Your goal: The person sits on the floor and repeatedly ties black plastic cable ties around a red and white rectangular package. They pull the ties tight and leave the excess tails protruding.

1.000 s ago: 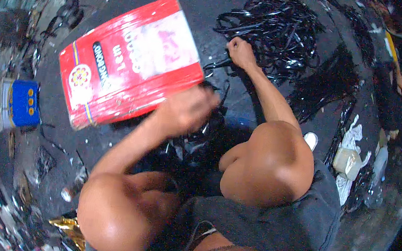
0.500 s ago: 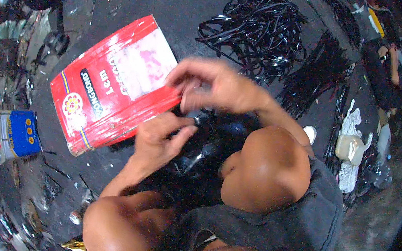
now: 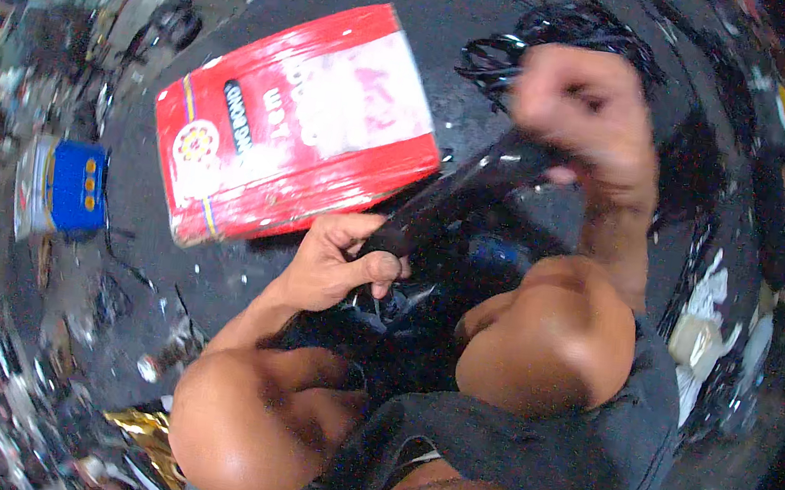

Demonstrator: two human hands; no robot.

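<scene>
A wide, glossy black strip [image 3: 463,192], of plastic or rubber, runs taut and slanting between my two hands. Its lower end is pinched by my left hand [image 3: 343,261], thumb on top, close to the near edge of a large red rectangular can [image 3: 319,128]. At the upper end my right hand [image 3: 586,102] is closed in a fist around the strip, its outline smeared by motion. That fist covers part of a heap of thin black strips [image 3: 577,23]. Below the stretched strip, between my knees, lies more shiny black material [image 3: 395,306].
A blue and white tin [image 3: 76,189] stands at the left. Scraps and litter line the left side. A gold foil-like piece [image 3: 149,436] lies by my left knee. To the right is a pale block [image 3: 696,343] on crumpled white wrapping.
My right hand has pulled away from the left, up and to the right, and the black strip now stretches between them. The whole view has shifted, so the red can appears farther right.
</scene>
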